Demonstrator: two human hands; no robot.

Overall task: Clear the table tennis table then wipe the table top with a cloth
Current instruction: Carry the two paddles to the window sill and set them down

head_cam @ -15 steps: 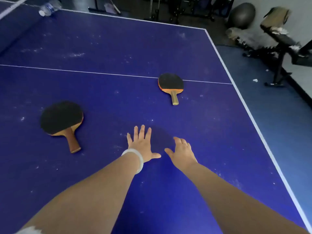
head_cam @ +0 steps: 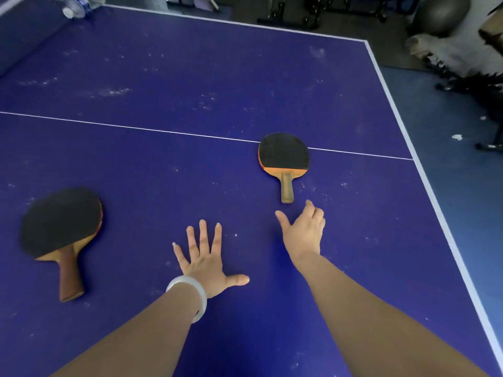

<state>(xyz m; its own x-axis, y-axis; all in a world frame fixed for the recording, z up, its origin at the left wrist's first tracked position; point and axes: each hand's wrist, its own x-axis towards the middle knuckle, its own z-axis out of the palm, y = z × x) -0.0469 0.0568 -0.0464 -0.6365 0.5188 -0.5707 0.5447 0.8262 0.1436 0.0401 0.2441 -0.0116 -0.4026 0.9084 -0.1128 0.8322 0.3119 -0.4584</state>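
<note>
Two black-faced paddles lie flat on the dusty blue table tennis table [head_cam: 190,77]. The right paddle [head_cam: 283,156] sits on the white centre line, its wooden handle pointing toward me. The left paddle [head_cam: 58,224] has a darker brown handle. My right hand [head_cam: 302,235] hovers just short of the right paddle's handle, fingers loosely bent, holding nothing. My left hand [head_cam: 204,259], with a pale bangle on the wrist, is spread with straight fingers just above or on the table between the paddles.
A plastic water bottle [head_cam: 74,9] lies at the far left edge by the net. The table's white-lined right edge [head_cam: 424,180] drops to a blue floor. A grey exercise ball [head_cam: 442,13] and gym equipment stand beyond the far right corner.
My right hand has moved forward and right, closer to the right paddle's handle. My left hand has stayed roughly in place, still spread.
</note>
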